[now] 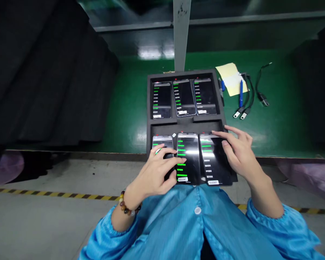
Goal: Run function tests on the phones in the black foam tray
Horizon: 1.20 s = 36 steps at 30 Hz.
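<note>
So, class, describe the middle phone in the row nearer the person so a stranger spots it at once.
On the green table, find the black tray and go to its nearer row of three. The middle phone shows green lines far down its screen, whereas the right phone turns to white ones and the left phone is partly hidden by the left hand.

a green workbench (130,108) and striped floor tape (56,194) show a factory workshop.
</note>
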Tool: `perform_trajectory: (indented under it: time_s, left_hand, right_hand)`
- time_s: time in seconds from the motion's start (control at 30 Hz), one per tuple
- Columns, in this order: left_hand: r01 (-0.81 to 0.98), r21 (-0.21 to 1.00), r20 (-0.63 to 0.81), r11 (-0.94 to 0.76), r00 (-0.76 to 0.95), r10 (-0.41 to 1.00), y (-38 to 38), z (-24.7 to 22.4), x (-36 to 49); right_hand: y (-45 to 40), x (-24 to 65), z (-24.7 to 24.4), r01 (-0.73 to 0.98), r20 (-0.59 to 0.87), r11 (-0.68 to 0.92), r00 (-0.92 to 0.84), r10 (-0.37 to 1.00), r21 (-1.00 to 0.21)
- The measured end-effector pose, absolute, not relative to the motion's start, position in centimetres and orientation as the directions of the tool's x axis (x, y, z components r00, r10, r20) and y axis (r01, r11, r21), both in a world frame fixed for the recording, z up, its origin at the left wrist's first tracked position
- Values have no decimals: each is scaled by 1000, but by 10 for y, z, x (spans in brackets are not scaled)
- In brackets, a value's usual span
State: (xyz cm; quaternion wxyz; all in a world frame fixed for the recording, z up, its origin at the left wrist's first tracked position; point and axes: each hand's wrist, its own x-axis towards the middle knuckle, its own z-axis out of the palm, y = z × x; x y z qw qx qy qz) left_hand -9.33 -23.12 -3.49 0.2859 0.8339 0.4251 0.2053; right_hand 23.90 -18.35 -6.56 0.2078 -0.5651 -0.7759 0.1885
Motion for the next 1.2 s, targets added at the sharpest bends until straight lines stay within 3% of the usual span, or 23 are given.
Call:
perform_trajectory:
  time_s: [0.4, 0.6, 0.8, 1.2]
  left_hand:
    - [570, 673, 139, -472, 529, 837, -231, -34, -98]
    - [576, 651, 140, -494, 549, 824, -228, -33, -95]
    - [704, 571, 64, -422, 474, 878, -212, -34, -90]
    - [676, 594, 69, -436, 498, 865, -206, -36, -89]
  right_hand:
    - [-232, 258, -51, 695, 213, 386, -326, 921, -607]
    - [-239, 258, -59, 687, 153, 383, -372, 915, -618]
    - [-232, 255, -62, 714, 118, 339, -342, 932, -612]
    - [-232, 253, -63, 714, 122, 331, -329, 936, -616]
